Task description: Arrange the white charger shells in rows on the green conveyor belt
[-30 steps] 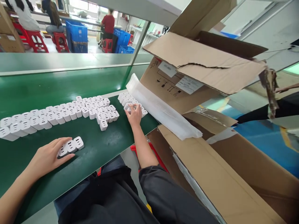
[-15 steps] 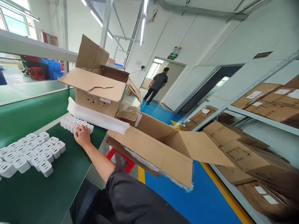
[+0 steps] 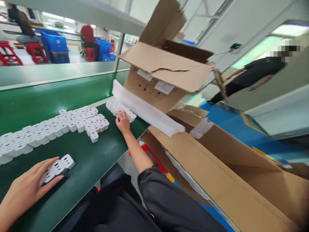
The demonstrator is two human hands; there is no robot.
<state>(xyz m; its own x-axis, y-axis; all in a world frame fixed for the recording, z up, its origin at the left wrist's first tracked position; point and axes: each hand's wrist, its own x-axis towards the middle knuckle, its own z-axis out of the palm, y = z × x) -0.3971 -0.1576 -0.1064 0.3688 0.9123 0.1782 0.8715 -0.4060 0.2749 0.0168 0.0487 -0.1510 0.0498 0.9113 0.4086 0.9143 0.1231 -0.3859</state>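
Observation:
On the green table, my left hand is closed around a short row of white chargers, thumb on one side and fingers on the other. My right hand rests with bent fingers on the near side of a block of white chargers at the table's far right; its fingertips touch them, and whether it grips one is hidden. A larger group of white chargers stands between the hands and along the far side. White foam sheet lies just beyond the right block.
An open cardboard box stands behind the foam, and another open box is at the right, beside the table edge. A red stool is partly under it. Several people, blue crates and red stools are in the background.
The view has swung left, bringing my left hand and its row of chargers into sight. My right hand remains at the right block. The standing person appears farther right.

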